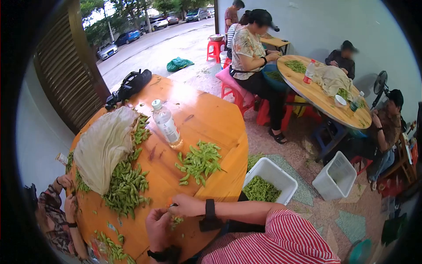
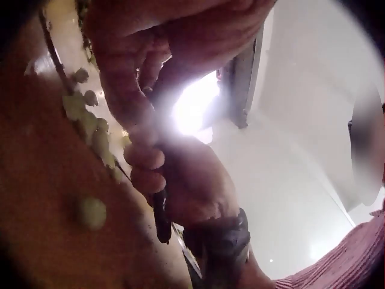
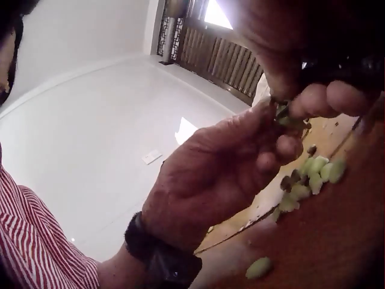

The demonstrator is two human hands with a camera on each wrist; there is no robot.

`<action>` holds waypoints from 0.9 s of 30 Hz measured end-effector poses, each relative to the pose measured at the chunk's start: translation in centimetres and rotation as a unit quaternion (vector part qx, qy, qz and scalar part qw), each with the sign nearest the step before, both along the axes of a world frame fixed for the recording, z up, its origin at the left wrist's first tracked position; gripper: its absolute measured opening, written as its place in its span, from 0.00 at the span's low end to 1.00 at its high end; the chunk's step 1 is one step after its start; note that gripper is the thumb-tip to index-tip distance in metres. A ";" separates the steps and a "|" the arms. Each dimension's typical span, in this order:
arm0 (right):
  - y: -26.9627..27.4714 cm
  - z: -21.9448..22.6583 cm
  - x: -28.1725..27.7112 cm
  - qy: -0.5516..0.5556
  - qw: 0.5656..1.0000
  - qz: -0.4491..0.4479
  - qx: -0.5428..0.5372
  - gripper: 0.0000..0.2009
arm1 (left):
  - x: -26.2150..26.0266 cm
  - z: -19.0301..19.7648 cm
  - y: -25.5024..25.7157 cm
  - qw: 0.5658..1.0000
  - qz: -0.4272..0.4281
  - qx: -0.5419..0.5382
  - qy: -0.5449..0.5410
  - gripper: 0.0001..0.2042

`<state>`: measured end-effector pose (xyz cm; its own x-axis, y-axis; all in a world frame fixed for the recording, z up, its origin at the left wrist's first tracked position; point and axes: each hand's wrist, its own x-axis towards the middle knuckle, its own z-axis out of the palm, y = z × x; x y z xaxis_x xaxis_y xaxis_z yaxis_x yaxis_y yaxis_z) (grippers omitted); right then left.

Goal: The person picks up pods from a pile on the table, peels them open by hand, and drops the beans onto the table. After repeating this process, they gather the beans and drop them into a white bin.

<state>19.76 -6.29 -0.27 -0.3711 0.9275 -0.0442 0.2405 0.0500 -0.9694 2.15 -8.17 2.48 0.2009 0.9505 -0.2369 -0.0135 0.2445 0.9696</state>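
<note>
Both my hands meet at the near edge of the round orange table. My left hand and right hand pinch a small green bean pod between their fingertips. In the right wrist view the left hand reaches up to the pod, and the right fingers curl over it from above. A few shelled pale green beans lie on the table just under the hands. In the left wrist view a slim dark object shows in the right hand; I cannot tell what it is.
Green pods lie in a pile ahead and in a bigger heap beside a cloth sack. A water bottle stands mid-table. On the floor to the right, a white bin holds pods. Another person's hands work at the left.
</note>
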 end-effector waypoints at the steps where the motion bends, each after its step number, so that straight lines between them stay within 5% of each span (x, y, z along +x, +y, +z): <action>1: 0.1 0.2 0.2 0.000 1.000 0.009 0.026 0.10 | -0.2 -0.4 0.0 1.000 0.005 0.006 -0.009 0.03; 3: -0.2 1.2 0.6 0.026 0.999 0.032 0.027 0.10 | -0.9 -0.2 0.2 0.990 -0.045 0.101 0.082 0.03; 5: 0.3 -0.6 0.8 0.073 0.989 0.057 -0.116 0.09 | -1.9 0.1 0.5 0.951 -0.120 0.186 0.216 0.04; 7: 0.5 -0.1 1.3 0.008 0.996 0.043 -0.081 0.10 | -2.3 -0.9 0.8 0.957 -0.099 0.129 0.239 0.05; 8: 1.2 -1.6 1.5 -0.030 0.997 0.010 0.071 0.10 | -2.2 -1.3 0.8 0.971 -0.062 0.087 0.214 0.05; 9: 2.0 -3.1 1.6 -0.058 0.973 -0.031 0.223 0.10 | -2.2 -1.0 0.6 0.952 -0.063 0.167 0.247 0.05; 11: 2.3 0.3 2.9 -0.172 0.969 -0.071 0.163 0.09 | -2.4 -0.8 0.2 0.925 -0.048 0.235 0.294 0.05; 13: 2.9 1.4 4.3 -0.258 0.936 -0.120 0.207 0.05 | -2.3 -0.7 -0.1 0.899 -0.141 0.303 0.282 0.05; 16: 3.2 2.8 5.6 -0.356 0.898 -0.147 0.212 0.10 | -2.3 -0.3 0.0 0.914 -0.147 0.287 0.246 0.05; 20: 2.3 3.7 5.2 -0.320 0.892 -0.189 0.257 0.10 | -2.8 0.5 2.9 0.908 -0.050 0.270 0.317 0.07; 22: 2.0 2.9 4.3 -0.299 0.918 -0.160 0.205 0.08 | -3.3 -0.6 5.4 0.874 0.005 0.345 0.343 0.09; 27: 0.4 1.2 2.4 -0.240 0.944 -0.043 0.221 0.05 | -3.6 -2.6 7.6 0.834 -0.009 0.346 0.429 0.09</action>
